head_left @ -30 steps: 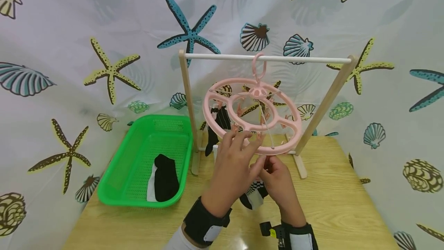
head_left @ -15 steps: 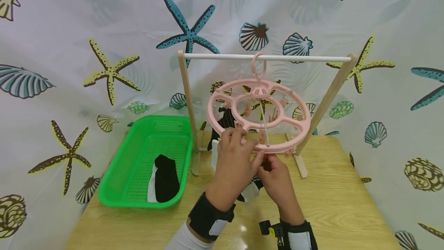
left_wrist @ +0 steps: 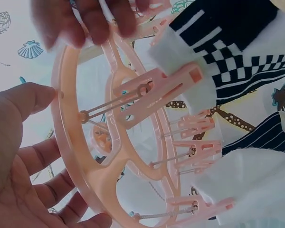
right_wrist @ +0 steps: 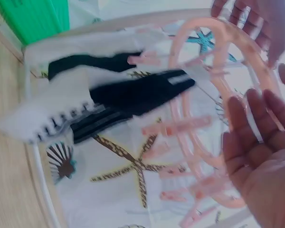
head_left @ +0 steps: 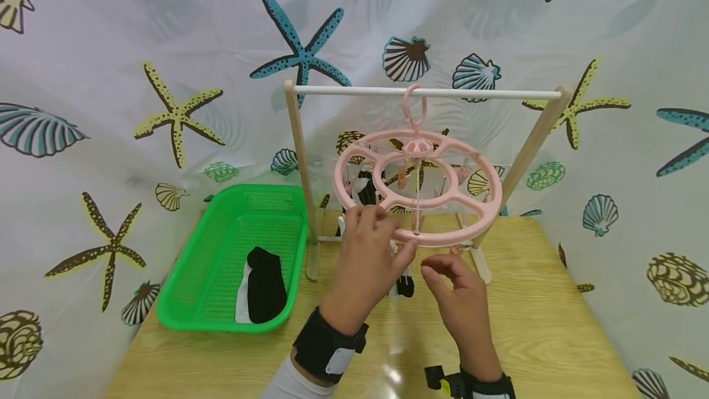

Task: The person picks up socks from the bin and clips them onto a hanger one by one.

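Now we are gripping one round pink plastic hanger [head_left: 418,147] at twelve o'clock with our left hand [head_left: 365,257], probably light, stiff, best held by its rim; our right hand [head_left: 466,308] is hovering clear at its five-o'clock side, fingers loosely bent. At least two soft-looking black-and-white fabric socks [left_wrist: 232,59] are hanging below; one green plastic basket [head_left: 218,270] is sitting near ten.

A pale wood-grain table [head_left: 543,300] carried a green plastic basket [head_left: 213,276] at the left. Just to its right, toward the far side, stood an upright wooden rack [head_left: 299,140], its feet resting on the tabletop.
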The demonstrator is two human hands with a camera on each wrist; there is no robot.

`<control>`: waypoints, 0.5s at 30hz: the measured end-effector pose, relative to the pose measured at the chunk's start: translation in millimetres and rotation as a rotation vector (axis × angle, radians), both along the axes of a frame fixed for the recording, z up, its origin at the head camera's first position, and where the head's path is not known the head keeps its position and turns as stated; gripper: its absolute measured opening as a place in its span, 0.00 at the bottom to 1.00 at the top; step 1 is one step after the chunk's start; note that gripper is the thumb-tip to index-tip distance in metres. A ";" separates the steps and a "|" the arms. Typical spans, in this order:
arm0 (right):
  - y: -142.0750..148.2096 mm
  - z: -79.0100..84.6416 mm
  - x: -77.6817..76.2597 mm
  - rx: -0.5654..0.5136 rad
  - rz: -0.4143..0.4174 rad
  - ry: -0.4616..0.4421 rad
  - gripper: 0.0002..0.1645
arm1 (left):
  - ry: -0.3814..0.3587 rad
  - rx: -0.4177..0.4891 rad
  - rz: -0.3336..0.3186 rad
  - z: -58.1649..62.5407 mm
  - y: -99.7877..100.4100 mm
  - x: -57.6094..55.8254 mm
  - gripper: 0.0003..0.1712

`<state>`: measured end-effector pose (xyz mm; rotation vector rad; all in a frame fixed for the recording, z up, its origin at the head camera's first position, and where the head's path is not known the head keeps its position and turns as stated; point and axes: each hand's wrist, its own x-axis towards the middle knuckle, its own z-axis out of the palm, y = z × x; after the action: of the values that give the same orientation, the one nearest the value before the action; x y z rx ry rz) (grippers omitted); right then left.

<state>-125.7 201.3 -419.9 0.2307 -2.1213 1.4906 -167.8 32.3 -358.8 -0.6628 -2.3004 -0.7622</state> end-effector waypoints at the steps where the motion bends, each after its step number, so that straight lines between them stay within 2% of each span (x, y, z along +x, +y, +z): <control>1: 2.7 0.7 3.0 -0.030 -0.003 0.052 0.05 | 0.009 0.012 -0.007 -0.1 -0.8 -0.9 0.13; 2: 5.7 1.3 5.4 -0.069 -0.002 0.106 0.04 | 0.015 0.024 -0.014 -0.4 -1.7 -2.0 0.13; 4: 11.8 2.9 8.7 -0.130 -0.050 0.159 0.03 | 0.029 0.047 -0.028 -0.2 -3.8 -3.8 0.11; 6: 17.2 5.0 9.9 -0.202 -0.121 0.142 0.06 | 0.040 0.058 -0.036 0.0 -5.9 -5.6 0.11; 9: 25.4 7.1 8.3 -0.239 -0.222 0.002 0.11 | 0.040 0.065 -0.048 0.1 -9.2 -6.8 0.10; 11: 30.2 8.6 5.2 -0.228 -0.228 -0.114 0.15 | 0.032 0.065 -0.057 0.3 -11.2 -7.2 0.11; 13: 34.5 9.2 1.4 -0.195 -0.186 -0.212 0.18 | 0.018 0.066 -0.069 0.8 -13.4 -7.1 0.11; 15: 37.3 9.9 -2.4 -0.180 -0.109 -0.274 0.21 | 0.000 0.063 -0.080 1.5 -15.4 -6.7 0.12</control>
<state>-128.2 238.6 -410.1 -0.1618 -2.1484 1.7152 -174.5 16.9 -357.2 -0.7291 -2.2521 -0.8676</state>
